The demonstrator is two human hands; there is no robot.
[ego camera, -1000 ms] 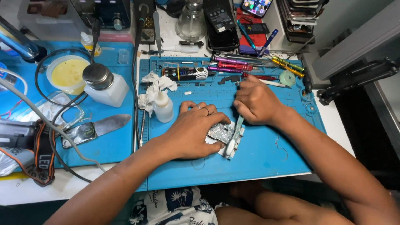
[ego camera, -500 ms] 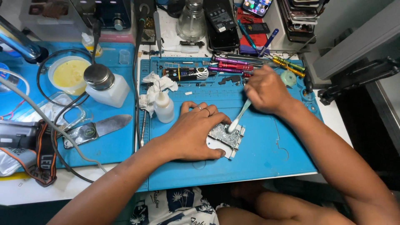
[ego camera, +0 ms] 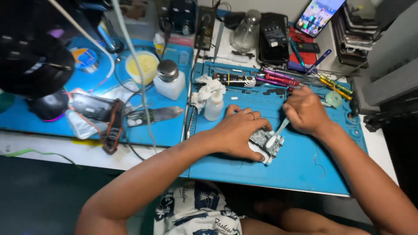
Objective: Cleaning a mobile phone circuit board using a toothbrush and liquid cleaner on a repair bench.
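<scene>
Blue mat [ego camera: 296, 169] across the counter [ego camera: 65, 152], crowded with tools. Left of it: a headlamp [ego camera: 93, 109], a metal-capped dispenser [ego camera: 169, 80], a yellow dish [ego camera: 141, 65]. At the far edge: a row of coloured screwdrivers [ego camera: 278, 78], crumpled tissue [ego camera: 209, 89], a small dropper bottle [ego camera: 214, 105]. Mid-mat: circuit board [ego camera: 266, 141], pinned flat under the left hand [ego camera: 237, 132], fingers pressed down on its left edge. Right hand [ego camera: 305, 111] clenched around a brush [ego camera: 276, 134], bristle end touching the board's top face. Scrubbing apparently midway: board bare and exposed, brush in contact, nothing wiped off or set aside yet.
</scene>
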